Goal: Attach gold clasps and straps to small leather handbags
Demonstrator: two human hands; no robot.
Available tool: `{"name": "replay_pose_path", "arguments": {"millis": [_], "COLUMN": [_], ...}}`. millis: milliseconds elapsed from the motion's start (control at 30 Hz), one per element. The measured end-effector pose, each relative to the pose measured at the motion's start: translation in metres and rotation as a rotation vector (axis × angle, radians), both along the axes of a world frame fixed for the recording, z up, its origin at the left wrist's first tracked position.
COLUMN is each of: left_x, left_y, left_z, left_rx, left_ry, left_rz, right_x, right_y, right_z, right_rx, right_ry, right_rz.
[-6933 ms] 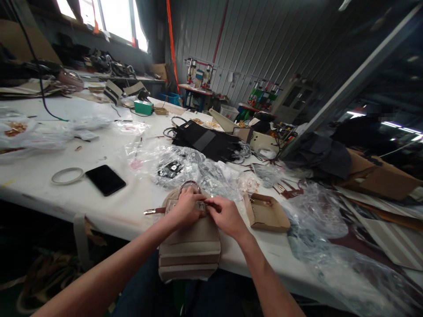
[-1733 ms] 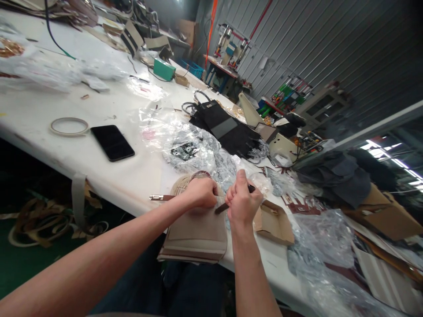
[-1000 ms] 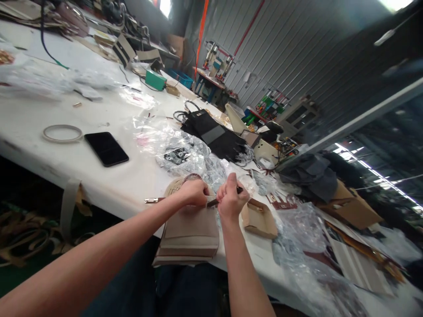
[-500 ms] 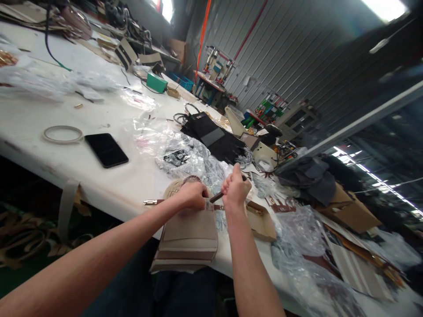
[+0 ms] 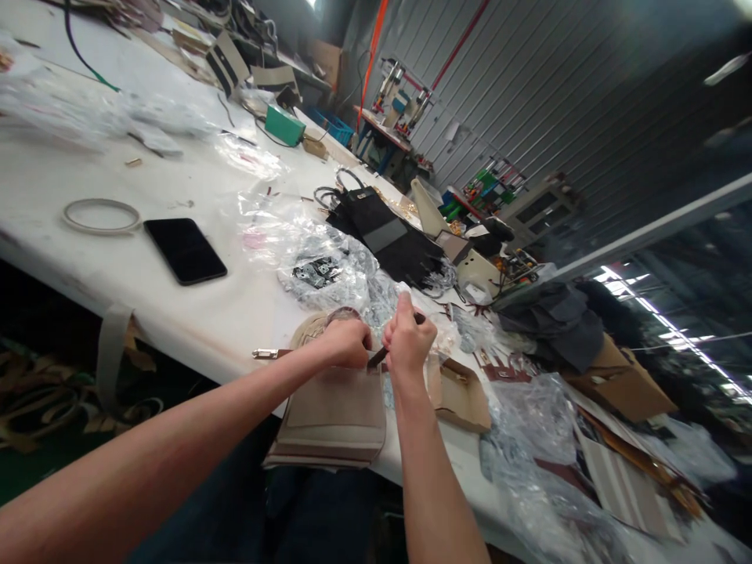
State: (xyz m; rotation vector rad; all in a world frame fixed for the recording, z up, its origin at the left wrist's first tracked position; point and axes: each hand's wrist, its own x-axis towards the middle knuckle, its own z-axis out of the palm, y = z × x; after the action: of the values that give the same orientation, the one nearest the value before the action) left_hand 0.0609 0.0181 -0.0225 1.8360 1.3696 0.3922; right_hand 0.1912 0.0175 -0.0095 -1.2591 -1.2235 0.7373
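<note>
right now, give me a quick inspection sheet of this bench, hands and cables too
surface: white table, faint marks toward its near edge
things in hand: beige bag overhanging the near edge; dark tool slanting down at it, contact unclear
clutter: phone, pale ring, crumpled clear plastic, black bags, open cardboard tray
hands: left hand on the bag, fingers curled; right hand closed around the tool
cables: dark cord with green end, far left
surroundings: machines behind the table, ribbed grey wall

Bare hands [image 5: 410,338], trousers [image 5: 317,513] (dark blue).
</note>
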Motion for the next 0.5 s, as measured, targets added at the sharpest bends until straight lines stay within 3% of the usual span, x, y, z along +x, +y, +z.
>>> {"name": "replay_pose_path", "arguments": {"millis": [167, 333, 500], "left_x": [0.002, 0.001, 0.000], "left_y": [-0.001, -0.003, -0.004], "left_z": [0.002, 0.005, 0.002], "left_rx": [0.036, 0.060, 0.101], "left_ry": [0.043, 0.056, 0.073], "left_rz": [-0.029, -0.060, -0.080], "right_x": [0.001, 0.007, 0.006], "right_y": [-0.049, -0.046, -0.042], "right_z": [-0.016, -0.006, -0.001], "right_rx": [0.255, 0.225, 0.290], "right_ry": [-0.006, 0.092, 0.180], "right_rz": [-0.159, -0.110, -0.097]}}
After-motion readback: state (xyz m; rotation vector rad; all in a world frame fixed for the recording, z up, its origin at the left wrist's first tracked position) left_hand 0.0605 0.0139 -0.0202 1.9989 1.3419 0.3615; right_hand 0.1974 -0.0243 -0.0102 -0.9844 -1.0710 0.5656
